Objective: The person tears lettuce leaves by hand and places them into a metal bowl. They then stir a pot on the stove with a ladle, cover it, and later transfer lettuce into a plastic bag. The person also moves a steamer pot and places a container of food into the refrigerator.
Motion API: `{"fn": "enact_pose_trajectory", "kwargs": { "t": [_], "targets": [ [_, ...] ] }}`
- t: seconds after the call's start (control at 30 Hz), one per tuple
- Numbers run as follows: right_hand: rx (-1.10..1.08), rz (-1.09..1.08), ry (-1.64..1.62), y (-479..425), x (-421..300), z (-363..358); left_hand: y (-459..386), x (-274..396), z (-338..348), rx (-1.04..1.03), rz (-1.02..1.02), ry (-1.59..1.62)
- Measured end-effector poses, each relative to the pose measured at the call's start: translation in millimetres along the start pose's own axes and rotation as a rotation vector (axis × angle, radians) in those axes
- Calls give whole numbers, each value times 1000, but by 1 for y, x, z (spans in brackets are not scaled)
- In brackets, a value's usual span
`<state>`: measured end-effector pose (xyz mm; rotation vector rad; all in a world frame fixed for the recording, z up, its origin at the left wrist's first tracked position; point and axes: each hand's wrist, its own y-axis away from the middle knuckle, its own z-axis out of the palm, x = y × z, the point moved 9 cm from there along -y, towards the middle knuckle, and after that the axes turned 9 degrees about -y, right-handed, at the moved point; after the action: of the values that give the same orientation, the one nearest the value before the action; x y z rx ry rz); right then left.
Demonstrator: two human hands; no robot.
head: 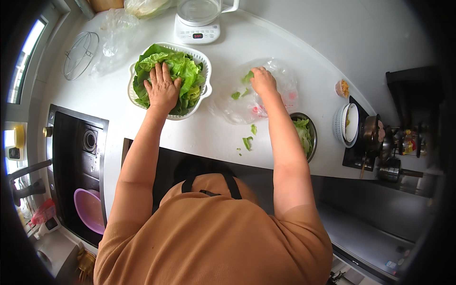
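My left hand (163, 87) lies flat, fingers spread, on green lettuce leaves (187, 67) heaped in a white plastic drain basket (207, 71). To the right, my right hand (263, 81) is over a crumpled clear plastic bag (231, 110) with red print. Its fingers are bent together, and a lettuce scrap (247, 77) shows at their thumb side, seemingly pinched. Smaller lettuce bits (235, 95) rest on the bag. Other torn pieces (247, 143) are scattered on the white countertop (213, 137). Partly behind my right forearm, a metal bowl (313, 142) contains lettuce.
A glass kettle (198, 12) on its white base stands behind the basket. At left are a wire rack (80, 55) and a black sink (76, 164) with a purple basin (83, 210). Stacked bowls (338, 124) and pots (371, 133) occupy the right end.
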<state>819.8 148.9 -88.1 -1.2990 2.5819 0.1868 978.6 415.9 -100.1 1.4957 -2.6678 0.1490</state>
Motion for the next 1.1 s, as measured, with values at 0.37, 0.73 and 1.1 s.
{"fn": "enact_pose_trajectory", "kwargs": {
  "t": [0.37,0.73,1.1],
  "targets": [
    [63,323,-308,-7,53,0,1,-1,1,-10,5,33],
    [384,318,-1167,18,35,-83,0,-1,0,8,10,28],
    [250,6,-949,76,-94,-56,-4,-7,5,9,-10,127]
  ]
}}
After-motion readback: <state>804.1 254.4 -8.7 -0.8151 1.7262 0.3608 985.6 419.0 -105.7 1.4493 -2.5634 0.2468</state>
